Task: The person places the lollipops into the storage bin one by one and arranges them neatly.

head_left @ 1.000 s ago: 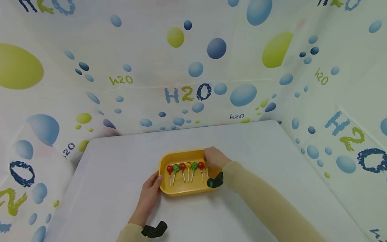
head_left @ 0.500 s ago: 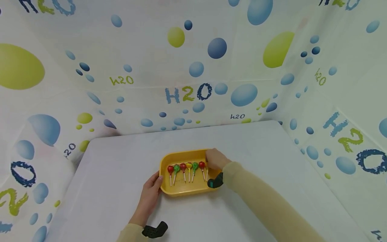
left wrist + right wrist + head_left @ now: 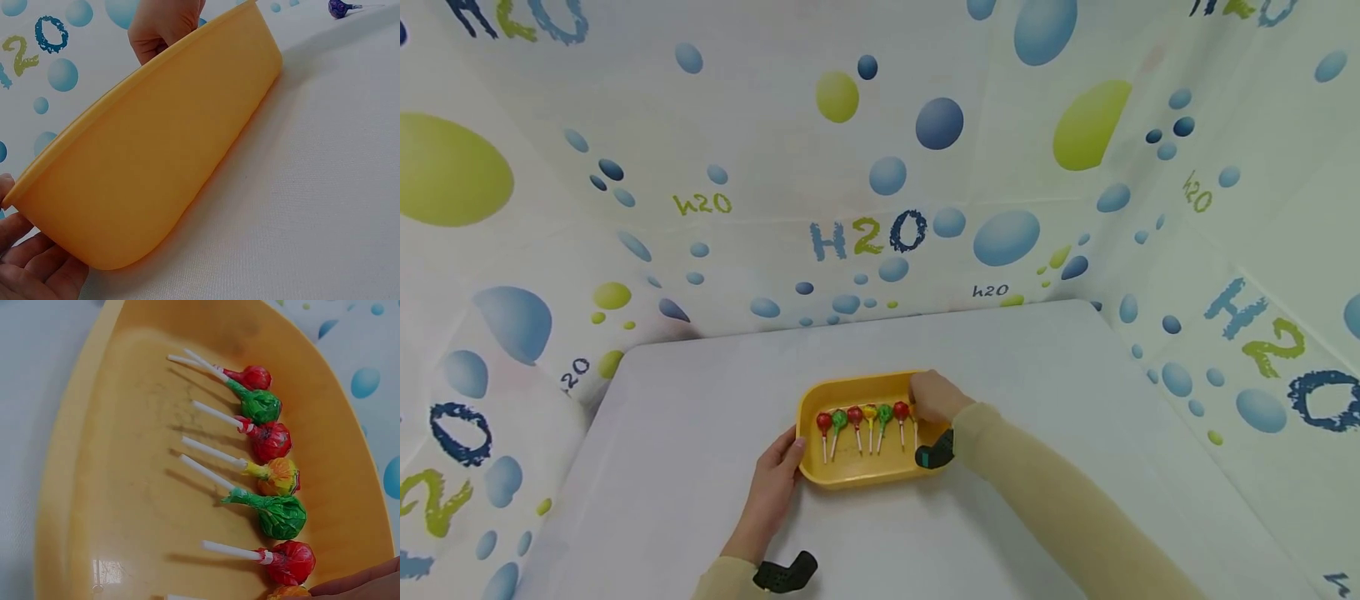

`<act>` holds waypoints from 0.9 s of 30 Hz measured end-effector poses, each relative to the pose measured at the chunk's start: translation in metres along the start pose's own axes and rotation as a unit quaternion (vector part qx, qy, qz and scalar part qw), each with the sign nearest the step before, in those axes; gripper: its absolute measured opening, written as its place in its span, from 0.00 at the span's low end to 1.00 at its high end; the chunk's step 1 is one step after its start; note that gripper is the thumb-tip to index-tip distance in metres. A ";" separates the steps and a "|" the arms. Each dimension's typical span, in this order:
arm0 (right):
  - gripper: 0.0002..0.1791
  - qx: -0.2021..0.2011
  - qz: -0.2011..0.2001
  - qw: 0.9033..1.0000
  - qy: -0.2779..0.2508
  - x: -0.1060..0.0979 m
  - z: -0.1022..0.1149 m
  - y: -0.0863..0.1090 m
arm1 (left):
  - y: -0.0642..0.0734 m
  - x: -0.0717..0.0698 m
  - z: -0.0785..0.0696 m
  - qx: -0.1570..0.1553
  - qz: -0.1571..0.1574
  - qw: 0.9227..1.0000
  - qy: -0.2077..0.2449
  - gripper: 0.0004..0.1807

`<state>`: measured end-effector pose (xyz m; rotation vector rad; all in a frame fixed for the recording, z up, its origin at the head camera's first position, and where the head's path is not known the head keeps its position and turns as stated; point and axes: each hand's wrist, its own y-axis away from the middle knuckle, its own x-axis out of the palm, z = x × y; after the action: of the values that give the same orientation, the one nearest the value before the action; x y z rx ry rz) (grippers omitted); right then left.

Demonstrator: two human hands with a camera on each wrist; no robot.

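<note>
A yellow tray (image 3: 850, 477) sits in the middle of a white table (image 3: 1037, 375). Inside it, lollipops lie side by side in a neat row, with their sticks pointing toward the person. From left to right there is a red one (image 3: 823, 422), a green one (image 3: 839, 419), a red one (image 3: 854, 415), a yellow-orange one (image 3: 869, 412), a green one (image 3: 884, 412) and a red one (image 3: 901, 409).

The right hand (image 3: 934, 397) is at the right end of the row, with its fingers curled down over one more lollipop, an orange one (image 3: 289, 592). Only a bit of that candy and its stick peek out, so it looks pinched, but the fingertips are hidden and I cannot tell for sure.

The left hand (image 3: 775, 479) rests against the tray's left wall. Its fingers lie fairly straight along the outside and the thumb is by the rim, keeping the tray steady.

The lollipops look very light. The heads are hard candy in crinkly wrappers that could slip, and they might crack if dropped. The thin white stick is the best place to hold one. The tray looks like smooth, stiff plastic and could slide on the table, so the rim is a good place to hold it.

Far off on the table, the left wrist view shows a purple lollipop (image 3: 339, 7) lying alone.
</note>
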<state>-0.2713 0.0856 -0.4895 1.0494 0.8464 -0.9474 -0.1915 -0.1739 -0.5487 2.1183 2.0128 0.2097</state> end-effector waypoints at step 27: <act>0.18 -0.042 -0.077 0.987 -0.133 -0.035 -0.031 0.032 | -0.001 0.000 -0.004 -0.003 0.000 1.000 -0.008 0.29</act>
<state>-0.2580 0.1298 -0.4569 0.7719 0.7458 -1.1440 -0.1935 -0.1737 -0.5450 2.1096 2.0009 0.1991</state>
